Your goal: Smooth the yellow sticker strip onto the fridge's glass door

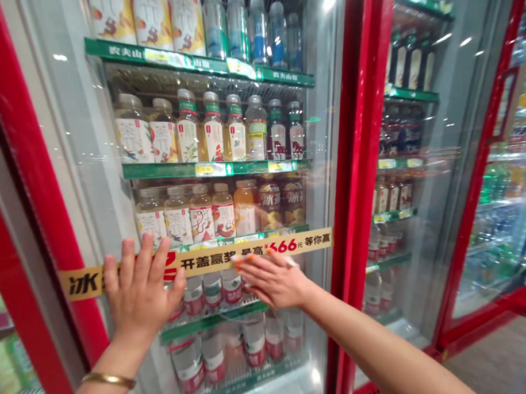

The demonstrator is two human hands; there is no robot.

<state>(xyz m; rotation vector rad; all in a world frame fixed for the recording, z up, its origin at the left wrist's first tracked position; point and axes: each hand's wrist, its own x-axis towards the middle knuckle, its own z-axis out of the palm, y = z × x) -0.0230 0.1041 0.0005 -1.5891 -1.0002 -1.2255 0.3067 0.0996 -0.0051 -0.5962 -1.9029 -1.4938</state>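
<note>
A yellow strip with black and red lettering point(209, 260) runs across the glass door of a drinks fridge. My left hand point(140, 284) lies flat with fingers spread over the strip's left part, hiding some letters; a gold bangle point(109, 380) circles that wrist. Reaching in from the right, my right hand point(272, 277) rests with outstretched fingers at the strip's lower edge, near its middle. Neither hand holds anything. Behind the glass, bottles with white labels point(151, 215) stand on a shelf just above the strip, and red-and-white labelled bottles point(255, 341) stand below.
The fridge has a red door frame point(355, 176) on the right and a red frame point(32, 130) on the left. More bottles fill green-edged shelves point(176, 170). Another red-framed fridge point(471, 224) with bottles stands farther right, beside a strip of floor point(493, 367).
</note>
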